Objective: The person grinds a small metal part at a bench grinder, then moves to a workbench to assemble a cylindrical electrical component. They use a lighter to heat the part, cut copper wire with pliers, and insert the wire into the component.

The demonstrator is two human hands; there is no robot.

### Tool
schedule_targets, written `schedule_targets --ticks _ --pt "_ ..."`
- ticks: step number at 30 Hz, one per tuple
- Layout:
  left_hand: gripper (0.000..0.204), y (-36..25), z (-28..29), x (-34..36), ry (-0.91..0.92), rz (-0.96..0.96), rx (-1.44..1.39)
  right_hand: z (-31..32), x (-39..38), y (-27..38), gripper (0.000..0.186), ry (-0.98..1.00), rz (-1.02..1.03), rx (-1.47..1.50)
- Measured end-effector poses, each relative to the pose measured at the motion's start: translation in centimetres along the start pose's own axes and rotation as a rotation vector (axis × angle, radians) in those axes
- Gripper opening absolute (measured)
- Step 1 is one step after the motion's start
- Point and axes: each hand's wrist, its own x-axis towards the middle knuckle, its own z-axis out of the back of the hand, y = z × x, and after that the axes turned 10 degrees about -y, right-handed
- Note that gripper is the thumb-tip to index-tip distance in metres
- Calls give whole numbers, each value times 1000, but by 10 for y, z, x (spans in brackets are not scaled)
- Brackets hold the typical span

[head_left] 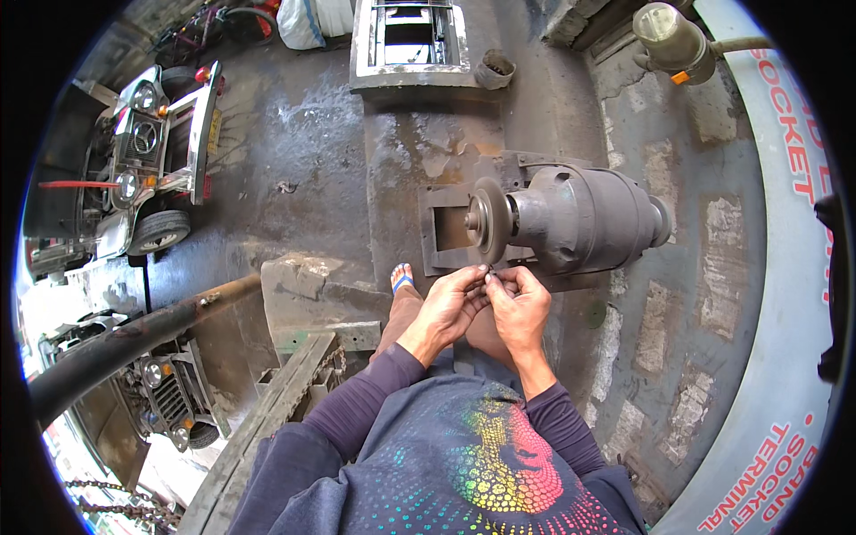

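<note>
Just in front of me is a grey bench grinder motor with a round wheel on its left-hand shaft, mounted on a rusty metal base with a square opening. My left hand and my right hand are close together at the lower edge of the wheel. The thumb and fingers of each are pinched around something small and dark, too small to name. I cannot tell whether it touches the wheel.
Two parked vehicles are at left, with a long dark pipe and wooden beam nearer me. A metal frame and bucket lie ahead. A cylindrical metal canister and curved signboard are at right.
</note>
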Motion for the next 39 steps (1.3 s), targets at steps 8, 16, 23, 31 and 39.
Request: schedule_targets --ticks 8,16,23,31,39 --pt "15 -3 -4 -4 26 13 45 2 -2 -7 9 10 -181 279" --pt "18 -1 6 -16 52 -83 228 21 -9 -8 14 194 -653 581" --pt "18 0 6 -15 -13 -129 263 21 -20 -6 23 107 87 -95" --pt "16 -8 -4 -12 -28 -131 262 5 -7 0 13 6 95 -97" --pt "18 -12 -3 -10 35 -115 220 -2 -1 4 12 -6 102 -67"
